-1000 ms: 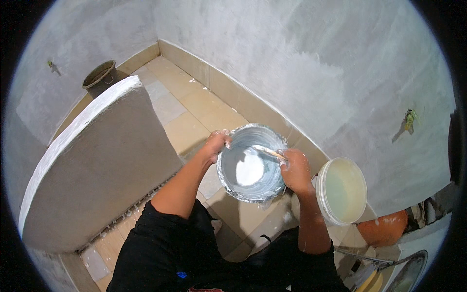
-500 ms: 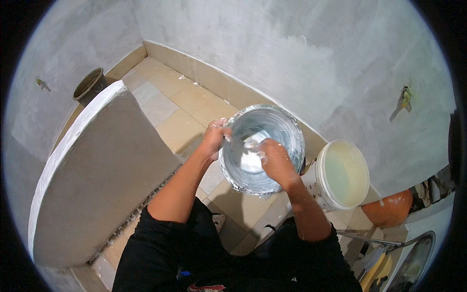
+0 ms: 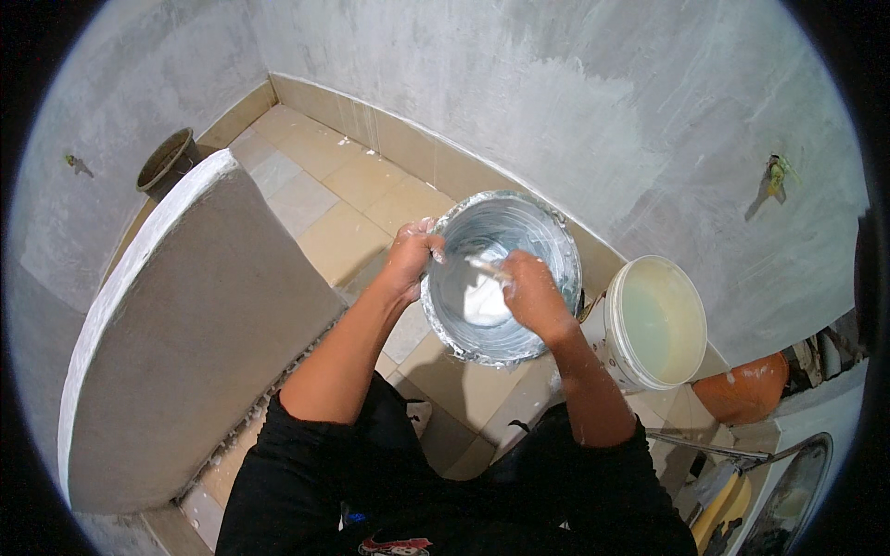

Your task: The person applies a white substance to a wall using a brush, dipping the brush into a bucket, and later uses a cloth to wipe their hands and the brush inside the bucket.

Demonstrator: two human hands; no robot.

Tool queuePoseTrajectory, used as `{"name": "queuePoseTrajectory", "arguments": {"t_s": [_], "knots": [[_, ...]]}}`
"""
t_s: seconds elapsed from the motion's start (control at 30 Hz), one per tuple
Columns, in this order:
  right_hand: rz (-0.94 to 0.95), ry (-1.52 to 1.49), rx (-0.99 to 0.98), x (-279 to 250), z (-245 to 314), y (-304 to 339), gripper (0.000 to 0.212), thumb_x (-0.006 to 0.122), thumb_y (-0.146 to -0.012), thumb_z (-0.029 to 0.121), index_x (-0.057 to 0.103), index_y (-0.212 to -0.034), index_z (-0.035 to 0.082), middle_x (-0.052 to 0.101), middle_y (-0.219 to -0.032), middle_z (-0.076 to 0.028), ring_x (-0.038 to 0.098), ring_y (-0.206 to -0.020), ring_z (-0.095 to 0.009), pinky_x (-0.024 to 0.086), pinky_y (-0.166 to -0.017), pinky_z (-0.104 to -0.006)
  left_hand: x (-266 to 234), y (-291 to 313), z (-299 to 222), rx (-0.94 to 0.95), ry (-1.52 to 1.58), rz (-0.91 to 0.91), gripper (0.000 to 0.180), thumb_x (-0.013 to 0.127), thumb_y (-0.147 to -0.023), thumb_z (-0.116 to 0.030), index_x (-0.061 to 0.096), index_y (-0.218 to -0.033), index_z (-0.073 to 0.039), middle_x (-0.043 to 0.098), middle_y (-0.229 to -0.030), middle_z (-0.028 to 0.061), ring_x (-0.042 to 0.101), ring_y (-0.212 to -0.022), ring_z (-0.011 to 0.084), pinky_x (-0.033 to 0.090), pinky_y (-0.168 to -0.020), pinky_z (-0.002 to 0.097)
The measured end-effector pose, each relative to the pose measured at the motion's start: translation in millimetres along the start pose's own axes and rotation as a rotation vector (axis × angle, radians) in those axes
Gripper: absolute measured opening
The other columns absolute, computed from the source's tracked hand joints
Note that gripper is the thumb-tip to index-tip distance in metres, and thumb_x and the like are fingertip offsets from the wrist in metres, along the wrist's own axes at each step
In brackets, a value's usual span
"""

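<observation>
— Where's that metal bucket (image 3: 502, 278) sitting?

— It isn't; it's hanging above the tiled floor (image 3: 352, 208), near the wall's foot. The left hand (image 3: 409, 260) is clamping the rim, the right hand (image 3: 530, 294) is pinching a stick (image 3: 484, 268) in white paste (image 3: 484, 301).

— Heavy?

— Probably, and slick; the rim is looking like the safest hold.

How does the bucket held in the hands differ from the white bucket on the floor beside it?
The grey bucket is held up by the left hand; the white bucket stands on the tiled floor. The grey bucket holds white paste, worked by the right hand; the white bucket holds pale liquid. Both are round and open-topped.
</observation>
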State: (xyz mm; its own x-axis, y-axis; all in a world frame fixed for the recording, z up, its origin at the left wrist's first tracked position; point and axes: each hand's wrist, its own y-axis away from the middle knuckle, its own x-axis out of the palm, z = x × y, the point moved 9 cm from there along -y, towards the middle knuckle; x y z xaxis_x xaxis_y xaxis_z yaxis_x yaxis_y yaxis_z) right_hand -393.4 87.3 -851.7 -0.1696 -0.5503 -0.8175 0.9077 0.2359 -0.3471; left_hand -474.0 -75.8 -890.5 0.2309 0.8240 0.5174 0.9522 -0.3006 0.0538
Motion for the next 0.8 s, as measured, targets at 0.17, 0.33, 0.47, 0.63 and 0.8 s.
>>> {"name": "queuePoseTrajectory", "arguments": {"t_s": [0.17,0.33,0.47,0.63,0.8], "knots": [[0.237,0.033,0.062,8,-2,9,0.021,0.062,-0.075,-0.002,0.067,-0.095,-0.004,0.062,-0.101,-0.026,0.06,-0.099,-0.043,0.047,-0.091,-0.048,-4,3,-6,0.035,-0.031,-0.003,0.018,0.05,-0.069,0.011,0.056,-0.08,-0.001,0.05,-0.069,0.0016,0.049,-0.058,0.0126,0.043,-0.053,0.0262],[-0.061,0.073,0.098,-18,-16,1,0.023,0.061,-0.077,0.0,0.064,-0.099,-0.004,0.06,-0.1,-0.023,0.059,-0.099,-0.041,0.047,-0.089,-0.0471,7,8,-13,0.054,-0.064,0.001,0.022,0.049,-0.07,0.011,0.057,-0.087,0.001,0.054,-0.077,0.0044,0.051,-0.062,0.0133,0.044,-0.055,0.0265],[0.081,-0.01,-0.02,3,15,3,0.022,0.062,-0.076,0.0,0.067,-0.097,-0.003,0.061,-0.097,-0.022,0.059,-0.097,-0.04,0.047,-0.09,-0.0471,6,8,-13,0.047,-0.023,-0.011,0.031,0.048,-0.068,0.012,0.059,-0.096,0.005,0.058,-0.083,0.0078,0.053,-0.066,0.015,0.045,-0.058,0.0268],[0.256,-0.033,0.214,4,-14,8,0.022,0.062,-0.075,0.0,0.068,-0.096,-0.004,0.065,-0.097,-0.023,0.061,-0.1,-0.039,0.047,-0.092,-0.045,13,14,-20,0.044,-0.04,-0.004,0.037,0.048,-0.066,0.012,0.059,-0.101,0.005,0.061,-0.086,0.0079,0.055,-0.068,0.015,0.047,-0.06,0.0266],[-0.21,0.218,0.164,-40,-19,2,0.017,0.06,-0.077,0.001,0.069,-0.091,-0.001,0.066,-0.099,-0.024,0.064,-0.096,-0.039,0.051,-0.088,-0.0444,21,13,-16,-0.002,-0.08,0.091,0.037,0.049,-0.064,0.013,0.061,-0.098,0.004,0.062,-0.084,0.0066,0.056,-0.065,0.014,0.047,-0.058,0.026]]}}
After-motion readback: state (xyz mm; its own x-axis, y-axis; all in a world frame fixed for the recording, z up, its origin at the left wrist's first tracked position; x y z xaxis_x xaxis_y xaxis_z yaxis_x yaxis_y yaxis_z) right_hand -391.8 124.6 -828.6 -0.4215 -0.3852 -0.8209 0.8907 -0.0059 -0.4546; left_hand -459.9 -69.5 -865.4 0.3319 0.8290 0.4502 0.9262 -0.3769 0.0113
